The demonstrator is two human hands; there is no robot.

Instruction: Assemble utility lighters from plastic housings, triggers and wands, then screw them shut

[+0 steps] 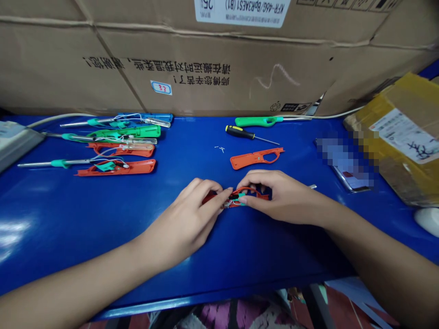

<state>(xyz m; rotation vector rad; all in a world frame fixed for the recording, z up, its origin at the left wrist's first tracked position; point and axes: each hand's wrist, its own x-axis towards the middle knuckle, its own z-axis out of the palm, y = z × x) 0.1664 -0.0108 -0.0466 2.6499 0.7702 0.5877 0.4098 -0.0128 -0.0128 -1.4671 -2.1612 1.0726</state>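
Observation:
An opened red lighter half (236, 204) lies across the middle of the blue table, with a teal part and thin wires inside it. Over its left end is my left hand (197, 212), fingers closed on the casing. My right hand (279, 196) grips the right portion, its thumb against the teal part. Fingers cover much of the casing. Beyond the hands lies a loose red half-shell (257, 158) with a loop-shaped opening. A black and yellow screwdriver (240, 132) and tiny white pieces (221, 148) rest behind.
Several opened lighters (120, 167) lie at the left beside a white power strip (17, 139). A green lighter (255, 121) lies before the large cardboard box (188, 59). At the right are a phone (350, 171), a yellow-taped box (394, 137) and a white object (427, 220).

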